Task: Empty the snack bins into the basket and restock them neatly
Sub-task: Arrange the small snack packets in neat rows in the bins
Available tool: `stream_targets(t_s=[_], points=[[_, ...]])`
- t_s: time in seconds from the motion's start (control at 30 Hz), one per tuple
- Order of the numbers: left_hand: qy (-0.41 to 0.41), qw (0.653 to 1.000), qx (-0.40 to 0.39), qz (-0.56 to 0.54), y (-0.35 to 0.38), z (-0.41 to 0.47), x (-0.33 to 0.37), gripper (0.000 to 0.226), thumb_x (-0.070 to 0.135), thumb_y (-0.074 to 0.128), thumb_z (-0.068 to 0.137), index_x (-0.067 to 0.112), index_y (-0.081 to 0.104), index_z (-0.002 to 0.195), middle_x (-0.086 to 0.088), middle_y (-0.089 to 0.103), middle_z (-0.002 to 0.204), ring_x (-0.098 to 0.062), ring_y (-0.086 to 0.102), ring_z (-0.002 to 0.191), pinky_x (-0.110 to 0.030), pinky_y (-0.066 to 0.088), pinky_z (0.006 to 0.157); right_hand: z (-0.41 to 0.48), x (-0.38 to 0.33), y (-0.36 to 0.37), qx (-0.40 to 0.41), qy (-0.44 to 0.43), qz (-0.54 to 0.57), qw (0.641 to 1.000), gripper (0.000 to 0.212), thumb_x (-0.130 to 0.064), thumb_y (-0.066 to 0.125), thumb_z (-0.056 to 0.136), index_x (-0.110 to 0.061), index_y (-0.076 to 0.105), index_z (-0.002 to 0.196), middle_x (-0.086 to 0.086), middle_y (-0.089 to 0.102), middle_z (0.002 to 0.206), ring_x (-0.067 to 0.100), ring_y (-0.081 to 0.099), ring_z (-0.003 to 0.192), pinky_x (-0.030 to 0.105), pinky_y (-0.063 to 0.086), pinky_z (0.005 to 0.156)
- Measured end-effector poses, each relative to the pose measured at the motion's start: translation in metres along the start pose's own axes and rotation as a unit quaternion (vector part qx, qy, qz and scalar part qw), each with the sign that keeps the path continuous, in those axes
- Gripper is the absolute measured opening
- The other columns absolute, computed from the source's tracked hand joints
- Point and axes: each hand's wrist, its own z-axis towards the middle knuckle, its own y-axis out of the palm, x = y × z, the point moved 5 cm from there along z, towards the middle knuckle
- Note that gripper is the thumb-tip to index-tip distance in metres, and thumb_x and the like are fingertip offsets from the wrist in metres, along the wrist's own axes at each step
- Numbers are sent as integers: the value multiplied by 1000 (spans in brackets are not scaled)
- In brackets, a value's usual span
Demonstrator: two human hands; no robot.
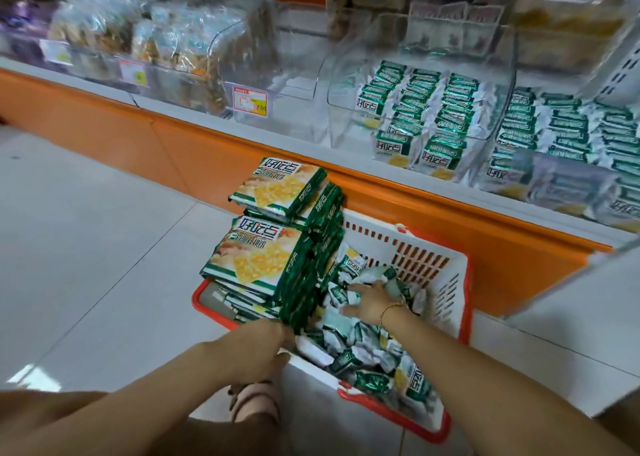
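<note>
A white basket with a red rim [446,282] stands on the floor below the shelf. Two tall stacks of green snack packets [266,251] rise from its left side, and loose small packets [360,344] fill the rest. My left hand [266,348] is at the foot of the nearer stack, fingers curled against its green edges. My right hand [370,301] reaches into the loose packets and grips some. On the shelf, a clear bin [412,116] holds neat rows of the same packets; the clear bin [291,105] to its left is empty.
More green packets [568,133] lie in rows at the shelf's right. Clear bins of bagged snacks [162,43] line the left of the shelf. An orange shelf base [194,157] runs behind the basket. My sandalled foot [256,403] stands by the basket on the tiled floor.
</note>
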Motion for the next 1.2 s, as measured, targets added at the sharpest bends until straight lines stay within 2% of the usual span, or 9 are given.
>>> stream_targets(t_s=[0.1, 0.17, 0.3, 0.37, 0.5, 0.7, 1.0, 1.1, 1.2], points=[[-20, 1000, -8, 4, 7, 4, -11, 31, 25, 47, 93, 17, 63, 118, -2, 62, 121, -19, 57, 110, -33, 47, 93, 1, 5, 8, 64, 46, 42, 996, 67, -50, 52, 95, -16, 30, 148, 22, 11, 157, 21, 54, 77, 34, 44, 65], [-28, 1000, -3, 12, 12, 11, -10, 30, 27, 44, 95, 11, 64, 110, -8, 65, 111, -23, 60, 100, -35, 50, 85, 0, 12, 9, 140, 64, 48, 987, 49, -40, 55, 96, -7, 44, 131, 25, 34, 144, 19, 49, 69, 30, 42, 62], [-52, 999, -1, 4, 14, 23, -3, 33, 29, 40, 100, 3, 55, 115, -13, 63, 97, -28, 57, 85, -32, 44, 67, -7, 28, 6, 229, 83, 99, 965, 15, -12, 59, 91, -8, 49, 101, 16, 51, 117, 24, 51, 78, 32, 45, 68], [-38, 997, -14, -69, 19, 29, 0, 37, 27, 36, 101, -3, 56, 110, -7, 54, 85, -26, 54, 79, -29, 40, 59, -10, 39, 3, 238, 86, 229, 940, 22, -6, 66, 84, -10, 46, 93, 12, 55, 106, 26, 54, 85, 37, 48, 74], [-66, 992, -58, -86, 34, 47, -1, 74, 63, 16, 93, 6, 57, 116, -10, 59, 106, -27, 56, 93, -29, 47, 82, -19, 52, -1, 158, 88, 486, 855, 40, -1, 73, 80, -7, 44, 108, 6, 49, 106, 26, 55, 95, 48, 50, 93], [-163, 982, -70, -69, 27, 63, 9, 35, 31, 40, 100, 6, 55, 119, -14, 60, 119, -27, 57, 106, -29, 39, 78, -31, 47, -21, 120, 45, 506, 853, 54, -6, 74, 81, -8, 46, 127, 4, 44, 125, 22, 48, 113, 36, 48, 90], [-218, 962, -161, -38, 33, 78, 22, 42, 41, 56, 93, 10, 53, 66, -2, 42, 63, -12, 40, 56, -24, 32, 52, -56, 59, -26, 87, -2, 562, 823, 39, -1, 72, 81, -17, 53, 111, -1, 51, 114, 14, 57, 97, 24, 48, 71], [-221, 951, -204, -73, 28, 74, 33, 43, 36, 59, 92, -2, 65, 112, -13, 59, 81, -21, 53, 67, -28, 39, 54, -62, 62, -26, 82, -11, 567, 820, 39, -1, 73, 81, -22, 53, 107, 0, 50, 120, 22, 55, 110, 38, 48, 92], [-240, 939, -201, -144, 27, 71, 35, 37, 28, 61, 92, 2, 62, 118, -15, 63, 118, -22, 60, 92, -26, 43, 61, -69, 63, -29, 87, -14, 562, 822, 43, -2, 74, 80, -21, 54, 112, 1, 47, 127, 26, 51, 120, 44, 45, 102]])
